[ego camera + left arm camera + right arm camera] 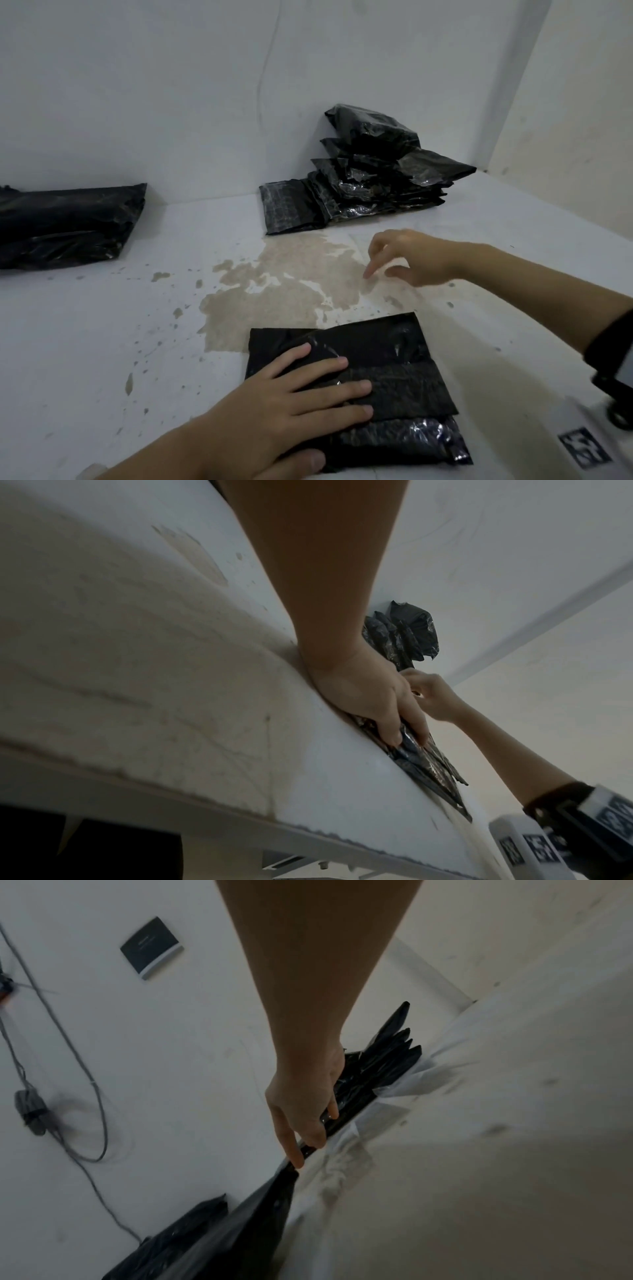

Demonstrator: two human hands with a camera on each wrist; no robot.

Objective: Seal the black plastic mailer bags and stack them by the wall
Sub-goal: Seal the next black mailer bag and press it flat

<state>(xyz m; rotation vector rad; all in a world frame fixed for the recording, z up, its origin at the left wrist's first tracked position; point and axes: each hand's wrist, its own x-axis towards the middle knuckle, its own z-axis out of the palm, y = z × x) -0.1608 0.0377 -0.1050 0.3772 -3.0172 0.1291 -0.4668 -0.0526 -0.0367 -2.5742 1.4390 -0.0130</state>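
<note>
A black mailer bag (383,373) lies flat near the table's front edge, its flap folded over. My left hand (301,397) presses on it with straight, spread fingers; the left wrist view shows the same hand (394,718) flat on the bag (431,769). My right hand (404,257) hovers over the table beyond the bag, fingers loosely curled and holding nothing. It sits between that bag and the stack of black mailers (373,171) leaning in the wall corner. In the right wrist view, the right hand (308,1118) is in front of the stack (383,1058).
A second pile of black bags (68,222) lies at the far left against the wall. A brown stain (291,284) spreads over the white table's middle. A side wall (565,137) closes off the right. Grey cables (68,1069) hang on the back wall.
</note>
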